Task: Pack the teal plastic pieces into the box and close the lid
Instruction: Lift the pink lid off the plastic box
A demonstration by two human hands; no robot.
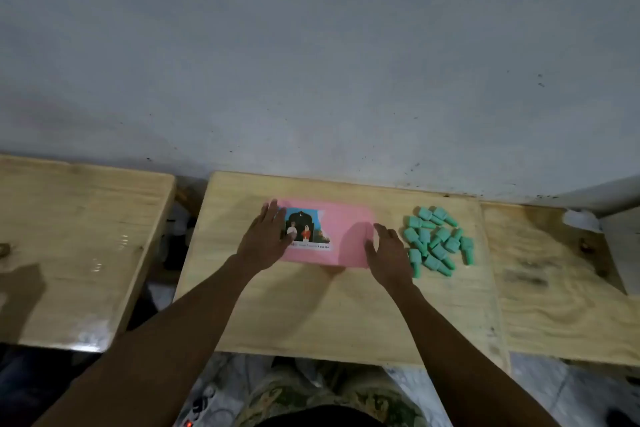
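A flat pink box (341,232) with a printed picture on its lid lies shut near the back of the middle wooden table (311,315). My left hand (265,239) rests flat on the box's left end, fingers spread. Over the box's right edge hovers my right hand (388,253), fingers apart and holding nothing. Several teal plastic pieces (438,241) lie in a loose pile on the table just right of my right hand.
A second wooden table (76,246) stands to the left across a gap, and a third (561,288) butts against the right side. A grey wall (311,62) rises right behind the tables. A white object (581,220) sits at the far right.
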